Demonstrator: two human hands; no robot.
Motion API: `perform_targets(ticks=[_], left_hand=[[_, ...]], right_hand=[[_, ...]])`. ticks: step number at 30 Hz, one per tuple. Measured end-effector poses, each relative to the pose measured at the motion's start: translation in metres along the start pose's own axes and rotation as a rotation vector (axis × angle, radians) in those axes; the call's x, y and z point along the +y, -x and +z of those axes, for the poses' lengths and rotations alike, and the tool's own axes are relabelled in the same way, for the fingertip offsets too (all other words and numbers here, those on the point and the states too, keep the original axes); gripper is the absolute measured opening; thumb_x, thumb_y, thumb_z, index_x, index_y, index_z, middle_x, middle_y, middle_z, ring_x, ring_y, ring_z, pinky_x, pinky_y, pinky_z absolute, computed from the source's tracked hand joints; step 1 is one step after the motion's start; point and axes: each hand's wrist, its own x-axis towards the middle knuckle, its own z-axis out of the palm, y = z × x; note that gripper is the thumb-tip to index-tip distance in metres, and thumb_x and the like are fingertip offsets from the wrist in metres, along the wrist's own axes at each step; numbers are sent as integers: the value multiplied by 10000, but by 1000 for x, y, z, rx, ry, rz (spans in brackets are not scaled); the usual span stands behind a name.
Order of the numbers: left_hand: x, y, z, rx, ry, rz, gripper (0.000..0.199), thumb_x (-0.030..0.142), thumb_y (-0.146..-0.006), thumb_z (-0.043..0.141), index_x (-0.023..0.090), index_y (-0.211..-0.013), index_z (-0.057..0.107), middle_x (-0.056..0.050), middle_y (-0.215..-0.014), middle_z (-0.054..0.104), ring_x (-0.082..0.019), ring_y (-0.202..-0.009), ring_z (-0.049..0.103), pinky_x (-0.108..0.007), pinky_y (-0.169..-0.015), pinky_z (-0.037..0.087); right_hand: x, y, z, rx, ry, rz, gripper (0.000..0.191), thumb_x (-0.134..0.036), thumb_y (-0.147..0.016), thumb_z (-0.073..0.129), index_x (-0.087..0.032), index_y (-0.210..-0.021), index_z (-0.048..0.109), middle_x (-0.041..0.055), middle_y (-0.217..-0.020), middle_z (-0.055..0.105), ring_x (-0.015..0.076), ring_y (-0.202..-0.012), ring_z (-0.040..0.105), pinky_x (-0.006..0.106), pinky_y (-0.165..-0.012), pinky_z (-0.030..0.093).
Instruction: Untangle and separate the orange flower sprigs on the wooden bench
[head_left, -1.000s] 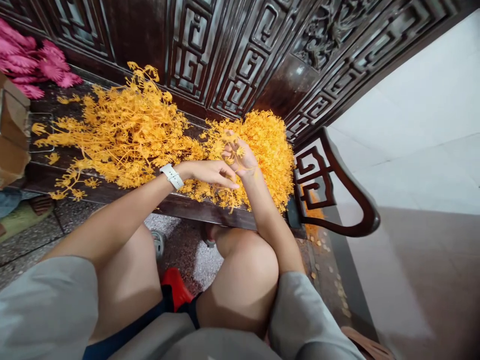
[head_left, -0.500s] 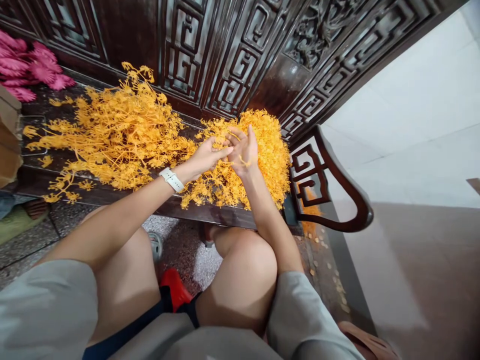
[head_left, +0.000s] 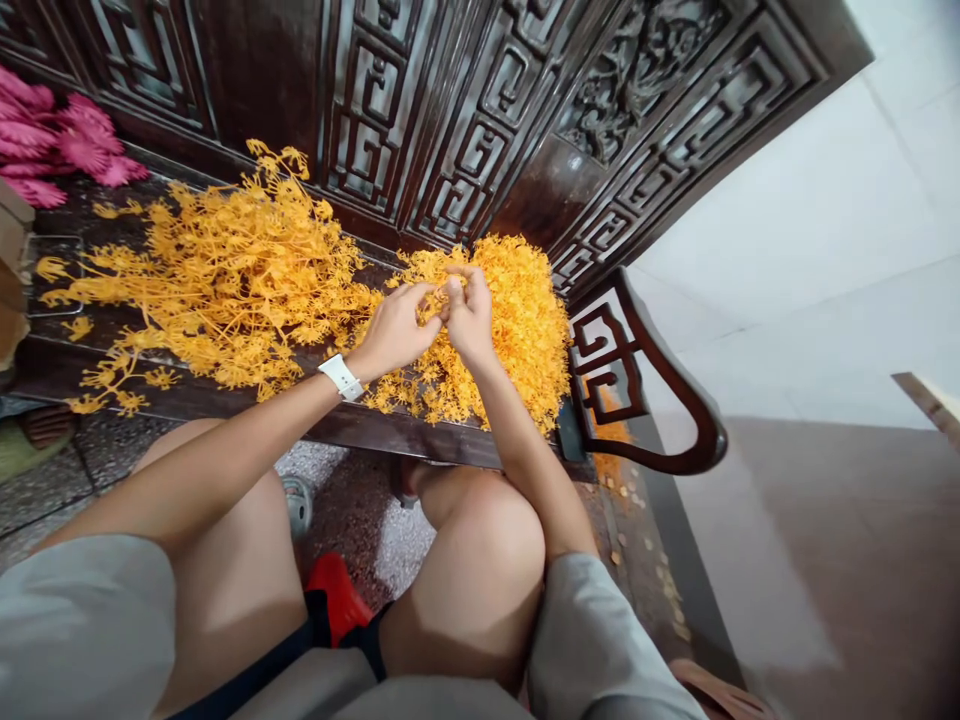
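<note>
My left hand, with a white watch on its wrist, is closed in a pinch, its fingertips meeting those of my right hand. My right hand is curled shut round a small yellow plastic flower piece, mostly covered by the fingers. What the left fingers pinch is too small to make out. Both hands hover over a dense heap of small yellow plastic flower pieces at the bench's right end. Left of them lies a looser pile of yellow plastic flower stems, branched and tangled.
Pink plastic flower parts lie at the far left, near a cardboard box and a wire frame. A carved wooden backrest rises behind the bench, with a curved armrest at the right. Yellow bits are scattered on the floor.
My right hand, palm up with fingers spread half a second ago, has turned and curled shut. The hands have drawn together at the fingertips. The view has shifted slightly.
</note>
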Motion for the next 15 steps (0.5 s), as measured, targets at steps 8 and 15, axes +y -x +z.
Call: perform_targets(ticks=[8,15], left_hand=[[-9,-16,7,23,613,-269,300,381,-944,687,204,-712,617,-6,-703,567,-160,-665,489,-332,-705,417],[7,-5,30,150,255,-97,231,280,-841,782,188,-662,669,-21,-700,680,-176,-692,573,-366,-759,448]], right_hand=[[-5,5,-4,-69,-195,218,297,-464,-927,566,-318,-1163,460,-4,-878,501,136,-613,398,281,-538,337],[11,7,-1,311,-111,111,585,-807,-996,279,-261,-1038,485,37,-925,536,199,-844,597,353,-717,519]])
